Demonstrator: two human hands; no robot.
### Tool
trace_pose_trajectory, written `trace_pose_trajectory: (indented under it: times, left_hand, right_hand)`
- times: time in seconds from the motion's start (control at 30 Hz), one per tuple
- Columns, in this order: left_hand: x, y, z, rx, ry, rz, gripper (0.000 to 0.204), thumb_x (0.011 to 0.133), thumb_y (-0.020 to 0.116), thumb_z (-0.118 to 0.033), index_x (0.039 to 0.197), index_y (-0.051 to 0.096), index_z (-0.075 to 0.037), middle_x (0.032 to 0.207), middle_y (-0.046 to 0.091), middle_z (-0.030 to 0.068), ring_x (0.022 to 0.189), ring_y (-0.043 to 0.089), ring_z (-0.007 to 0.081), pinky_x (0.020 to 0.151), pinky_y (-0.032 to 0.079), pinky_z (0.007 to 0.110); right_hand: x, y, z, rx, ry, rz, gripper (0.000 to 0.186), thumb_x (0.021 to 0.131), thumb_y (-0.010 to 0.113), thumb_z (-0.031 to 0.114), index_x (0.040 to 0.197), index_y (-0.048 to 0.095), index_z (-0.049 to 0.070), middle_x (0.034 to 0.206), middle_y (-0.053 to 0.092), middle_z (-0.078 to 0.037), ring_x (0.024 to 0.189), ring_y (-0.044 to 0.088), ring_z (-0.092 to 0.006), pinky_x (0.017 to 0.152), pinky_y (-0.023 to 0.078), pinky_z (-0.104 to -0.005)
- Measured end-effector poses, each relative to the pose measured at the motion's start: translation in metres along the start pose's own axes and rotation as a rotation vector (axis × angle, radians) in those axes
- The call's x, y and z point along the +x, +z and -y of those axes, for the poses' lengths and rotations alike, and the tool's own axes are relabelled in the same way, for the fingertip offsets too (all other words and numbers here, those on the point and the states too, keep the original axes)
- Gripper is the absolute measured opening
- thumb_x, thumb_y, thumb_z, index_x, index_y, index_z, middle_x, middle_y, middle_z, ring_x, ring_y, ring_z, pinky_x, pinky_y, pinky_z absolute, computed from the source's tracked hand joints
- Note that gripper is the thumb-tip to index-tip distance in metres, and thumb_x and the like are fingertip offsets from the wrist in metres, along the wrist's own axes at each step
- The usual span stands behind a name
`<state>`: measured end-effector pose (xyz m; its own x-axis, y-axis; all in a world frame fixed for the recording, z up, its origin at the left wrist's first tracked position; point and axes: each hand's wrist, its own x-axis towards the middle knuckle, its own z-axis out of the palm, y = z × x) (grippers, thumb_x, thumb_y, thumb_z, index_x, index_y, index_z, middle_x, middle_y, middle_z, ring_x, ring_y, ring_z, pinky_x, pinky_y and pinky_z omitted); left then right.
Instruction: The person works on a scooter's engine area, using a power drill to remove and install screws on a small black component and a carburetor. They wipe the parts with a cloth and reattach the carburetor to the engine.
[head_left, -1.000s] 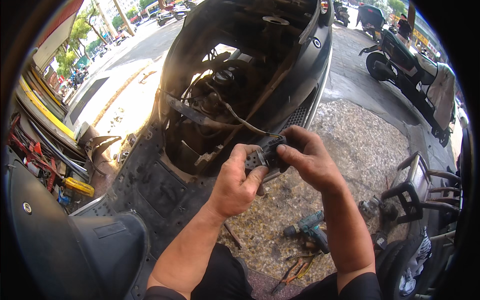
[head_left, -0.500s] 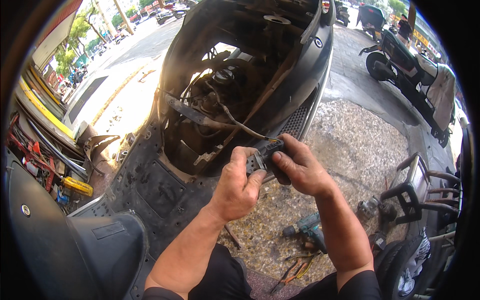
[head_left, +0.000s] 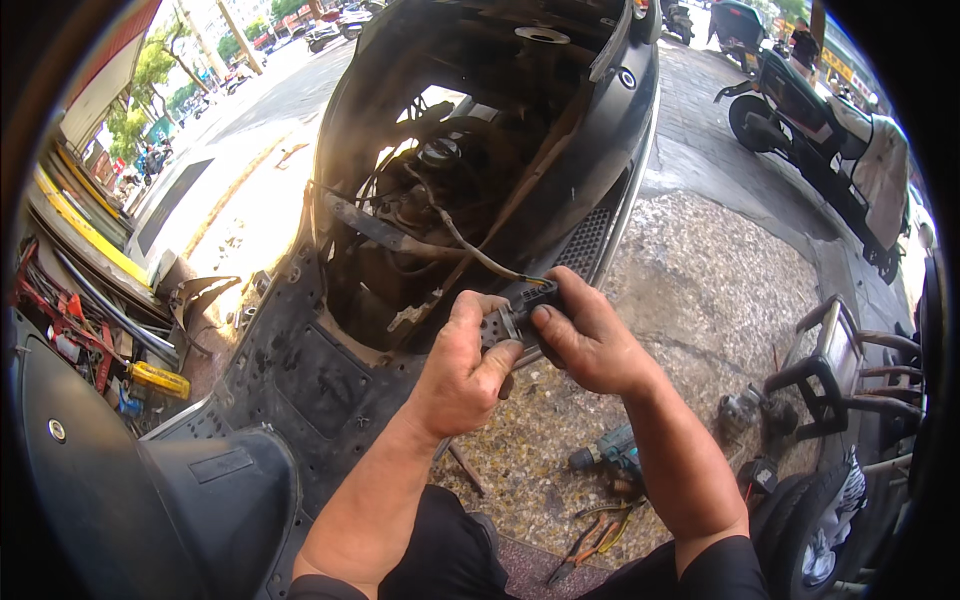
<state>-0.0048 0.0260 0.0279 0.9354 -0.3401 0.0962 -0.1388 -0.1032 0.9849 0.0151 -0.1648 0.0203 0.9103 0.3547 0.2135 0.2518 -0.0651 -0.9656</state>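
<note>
My left hand [head_left: 455, 360] pinches a small grey metal piece with holes [head_left: 494, 328] between thumb and fingers. Beside it, my right hand [head_left: 600, 345] grips a black plug connector [head_left: 538, 295], pressed close against the metal piece. Whether the two are joined is hidden by my fingers. From the connector a wire harness [head_left: 452, 228] runs back into the opened body of a dark scooter [head_left: 600, 130]. Both hands are above the right edge of the scooter's black footboard [head_left: 310, 365].
On the speckled ground lie a teal power drill [head_left: 615, 452] and orange-handled pliers [head_left: 600, 535]. To the right are a black metal rack [head_left: 815, 385] and a tyre [head_left: 795, 530]. A yellow-handled tool [head_left: 160, 380] is at the left. Another scooter [head_left: 810, 130] stands at the far right.
The view has shifted slightly. Both hands keep their grip, and the connector and metal piece have tilted a little, staying pressed together.
</note>
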Motion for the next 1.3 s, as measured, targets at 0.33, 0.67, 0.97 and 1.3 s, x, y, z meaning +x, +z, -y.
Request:
trace_pose_trajectory:
  times: [0.33, 0.67, 0.97, 1.3]
  left_hand:
    - [-0.002, 0.001, -0.005, -0.058, -0.044, 0.038, 0.031, 0.089, 0.052, 0.009, 0.118, 0.046, -0.001, 0.097, 0.056, 0.0054, 0.073, 0.056, 0.0081, 0.063, 0.049, 0.023]
    - [-0.001, 0.002, -0.003, -0.078, -0.015, 0.015, 0.028, 0.090, 0.055, 0.005, 0.114, 0.044, -0.002, 0.085, 0.055, 0.0035, 0.065, 0.051, 0.0060, 0.055, 0.043, 0.024]
    - [-0.003, 0.003, -0.001, -0.082, 0.006, 0.034, 0.027, 0.090, 0.055, 0.005, 0.114, 0.044, -0.002, 0.084, 0.055, 0.0030, 0.066, 0.051, 0.0060, 0.057, 0.044, 0.023]
    - [-0.001, 0.004, 0.007, -0.079, 0.044, 0.013, 0.030, 0.090, 0.055, 0.005, 0.117, 0.044, -0.001, 0.085, 0.055, 0.0033, 0.066, 0.052, 0.0065, 0.057, 0.045, 0.024]
  right_hand:
    - [-0.004, 0.000, 0.001, 0.066, -0.022, 0.004, 0.020, 0.098, 0.055, 0.013, 0.111, 0.050, -0.001, 0.091, 0.060, -0.011, 0.085, 0.055, -0.0154, 0.075, 0.048, -0.0344]
    - [-0.005, 0.005, -0.001, -0.042, -0.109, -0.032, 0.021, 0.096, 0.055, 0.011, 0.112, 0.049, -0.001, 0.092, 0.061, -0.019, 0.084, 0.060, -0.0259, 0.076, 0.048, -0.0384]
    - [-0.006, 0.008, -0.007, 0.031, -0.041, -0.038, 0.021, 0.095, 0.054, 0.011, 0.112, 0.050, -0.002, 0.092, 0.058, -0.018, 0.087, 0.056, -0.0249, 0.080, 0.047, -0.0368]
    - [-0.005, 0.006, -0.010, 0.123, -0.051, -0.008, 0.021, 0.097, 0.055, 0.014, 0.111, 0.050, -0.001, 0.091, 0.057, -0.010, 0.086, 0.052, -0.0146, 0.077, 0.046, -0.0331]
